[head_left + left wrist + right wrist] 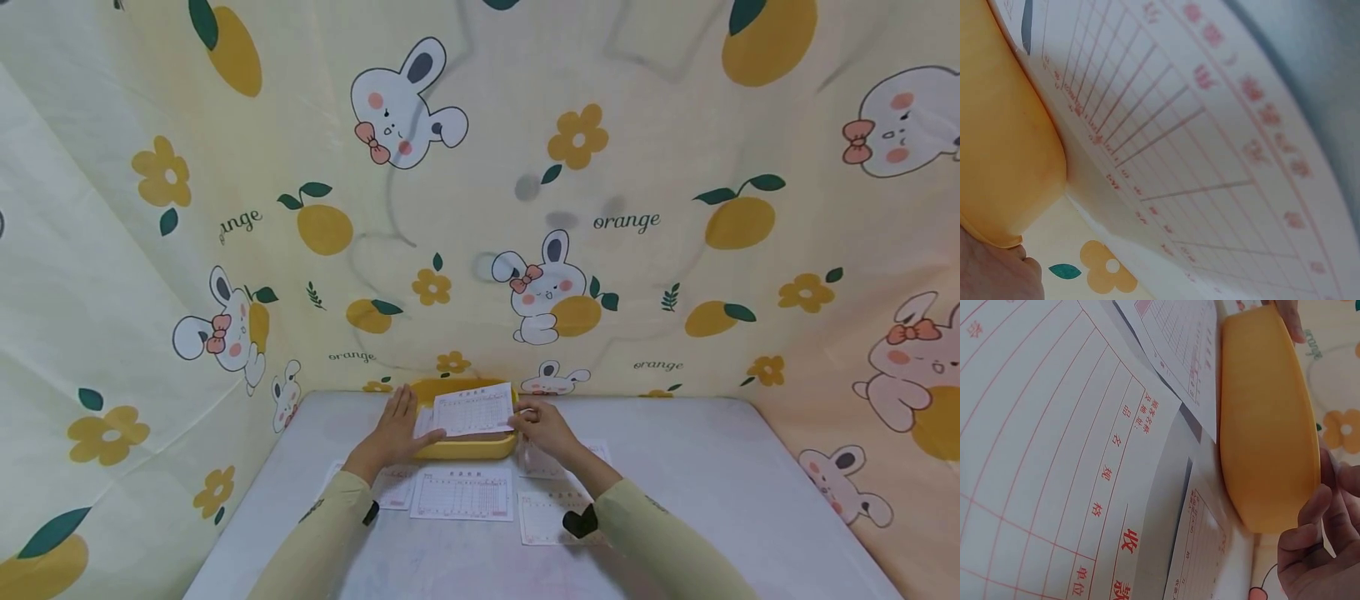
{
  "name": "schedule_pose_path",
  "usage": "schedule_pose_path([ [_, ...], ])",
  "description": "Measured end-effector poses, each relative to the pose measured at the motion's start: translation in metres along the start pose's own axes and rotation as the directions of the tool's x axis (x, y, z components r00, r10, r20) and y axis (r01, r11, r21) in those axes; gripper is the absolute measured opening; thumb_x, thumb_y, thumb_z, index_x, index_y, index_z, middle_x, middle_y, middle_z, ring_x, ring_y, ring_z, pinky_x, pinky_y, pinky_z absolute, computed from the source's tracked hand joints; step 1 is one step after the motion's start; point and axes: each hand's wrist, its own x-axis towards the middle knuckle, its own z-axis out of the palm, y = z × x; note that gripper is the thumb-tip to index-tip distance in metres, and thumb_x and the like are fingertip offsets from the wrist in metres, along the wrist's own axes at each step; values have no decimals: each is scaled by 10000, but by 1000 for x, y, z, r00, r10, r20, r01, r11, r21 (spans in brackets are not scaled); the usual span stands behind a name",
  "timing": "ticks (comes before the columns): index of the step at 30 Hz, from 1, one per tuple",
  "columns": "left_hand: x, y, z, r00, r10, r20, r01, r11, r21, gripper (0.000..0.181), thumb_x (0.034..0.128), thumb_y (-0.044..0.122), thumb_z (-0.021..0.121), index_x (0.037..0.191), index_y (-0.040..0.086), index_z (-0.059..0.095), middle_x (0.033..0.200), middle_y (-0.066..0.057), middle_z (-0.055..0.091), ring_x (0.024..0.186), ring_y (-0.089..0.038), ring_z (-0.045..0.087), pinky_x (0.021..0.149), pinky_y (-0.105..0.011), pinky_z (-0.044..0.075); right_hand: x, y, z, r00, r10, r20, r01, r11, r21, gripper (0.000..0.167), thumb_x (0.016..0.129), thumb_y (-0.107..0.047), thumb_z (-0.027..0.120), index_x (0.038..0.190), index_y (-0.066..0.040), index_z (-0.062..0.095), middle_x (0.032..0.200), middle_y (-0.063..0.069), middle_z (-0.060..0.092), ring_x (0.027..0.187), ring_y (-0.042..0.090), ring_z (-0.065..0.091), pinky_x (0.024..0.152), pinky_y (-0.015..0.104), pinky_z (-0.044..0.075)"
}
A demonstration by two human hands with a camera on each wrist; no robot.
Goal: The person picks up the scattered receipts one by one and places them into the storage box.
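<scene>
A yellow plastic basket stands at the back of the table, against the patterned cloth. Over its opening lies a printed receipt slip, slightly tilted. My right hand pinches the slip's right edge beside the basket's right rim; the right wrist view shows these curled fingers by the rim. At the basket's left side rests my left hand, its fingers straight and its thumb reaching to the slip's lower left corner. Another white paper shows inside the basket; the rest of the inside is hidden by the slip.
In front of the basket lie several more printed slips: one in the middle, one at right partly under the right forearm, one at left. A transparent wrapped item lies near the basket's right corner. Patterned cloth hangs behind.
</scene>
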Motion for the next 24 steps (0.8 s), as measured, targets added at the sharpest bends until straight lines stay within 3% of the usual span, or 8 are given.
schedule_pose_path([
  [8, -2, 2, -2, 1000, 10, 1, -10, 1000, 17, 1245, 959, 831, 494, 1678, -86, 54, 1780, -254, -53, 1655, -415, -68, 1335, -551, 41, 0, 0, 2, 1000, 2, 3, -2, 1000, 4, 207, 1021, -150, 755, 1197, -56, 699, 905, 33, 760, 827, 263, 660, 733, 386, 558],
  [18, 1, -1, 3, 1000, -5, -9, 5, 1000, 6, 1195, 990, 758, 540, 1680, -82, 42, 1781, -249, -72, 1656, -413, -76, 1335, -554, 21, 1, 2, 4, 1000, 3, -4, -3, 1000, 0, 203, 1027, -148, 748, 1190, -45, 686, 904, 30, 760, 776, 187, 626, 669, 283, 506],
  [24, 2, 0, 3, 1000, -5, -13, 5, 1000, 5, 1189, 993, 756, 534, 1678, -86, 47, 1778, -254, -76, 1655, -417, -74, 1335, -554, 13, 0, 1, 4, 1000, 9, -6, -9, 1000, -9, 212, 1017, -177, 766, 1182, -63, 696, 923, 33, 755, 866, 287, 674, 717, 326, 552],
])
